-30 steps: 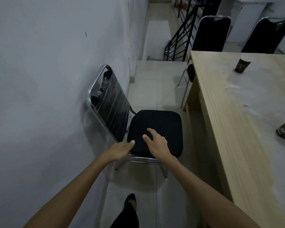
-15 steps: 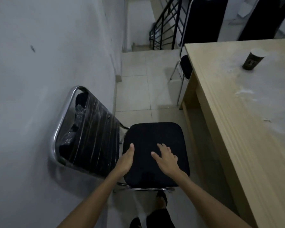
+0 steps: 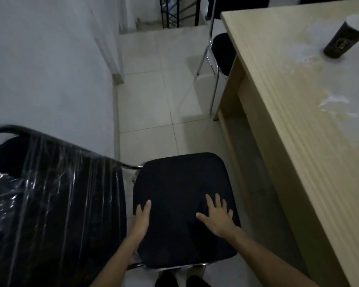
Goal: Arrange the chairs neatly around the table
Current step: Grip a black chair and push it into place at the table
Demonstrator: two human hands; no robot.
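Note:
A black padded chair (image 3: 180,183) with a chrome frame stands between the white wall and the light wooden table (image 3: 298,121). Its backrest (image 3: 56,199), wrapped in clear plastic, faces the wall at the left. My left hand (image 3: 142,217) lies along the seat's left edge, fingers together and pointing forward. My right hand (image 3: 217,216) rests flat on the right part of the seat with its fingers spread. Neither hand is closed around anything. A second black chair (image 3: 222,52) is tucked at the table's far end, mostly hidden by the tabletop.
A dark paper cup (image 3: 345,37) stands on the table at the far right. The white wall (image 3: 50,69) runs close along the left. Pale floor tiles (image 3: 153,96) stretch ahead to a step and a black railing (image 3: 174,11). My feet show below the seat.
The view has come closer and tilted down over the chair. Both hands slid onto the seat, the left from the frame's corner to the seat's left edge, the right toward the seat's right side.

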